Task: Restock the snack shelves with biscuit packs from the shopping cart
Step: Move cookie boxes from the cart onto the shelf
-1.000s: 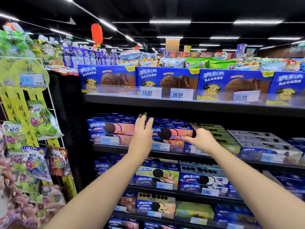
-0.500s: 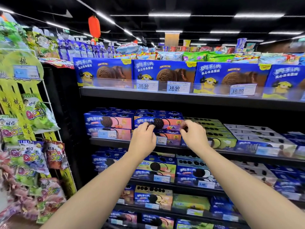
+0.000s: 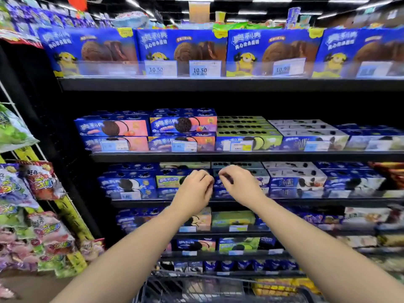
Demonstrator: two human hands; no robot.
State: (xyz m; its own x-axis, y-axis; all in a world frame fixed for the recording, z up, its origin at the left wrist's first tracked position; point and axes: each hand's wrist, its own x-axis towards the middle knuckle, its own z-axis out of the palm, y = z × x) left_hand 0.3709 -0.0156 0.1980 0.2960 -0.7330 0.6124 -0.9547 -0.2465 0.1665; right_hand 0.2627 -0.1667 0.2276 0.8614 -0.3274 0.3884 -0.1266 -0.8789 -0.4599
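Our left grip [image 3: 193,190] and right grip [image 3: 241,184] hang before the biscuit packs [image 3: 129,185], both curled together, holding nothing.

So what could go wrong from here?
1. The left hand and right hand are empty and hover curled right before the third-shelf boxes. A careless move may nudge them.
2. The stacked pink-purple box sits at its shelf's front edge and could tip if bumped.

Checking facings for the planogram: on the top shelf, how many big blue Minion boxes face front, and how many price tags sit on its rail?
Blue Minion boxes: 4
Price tags: 4, the rightmost too blurred to read
Total: 8
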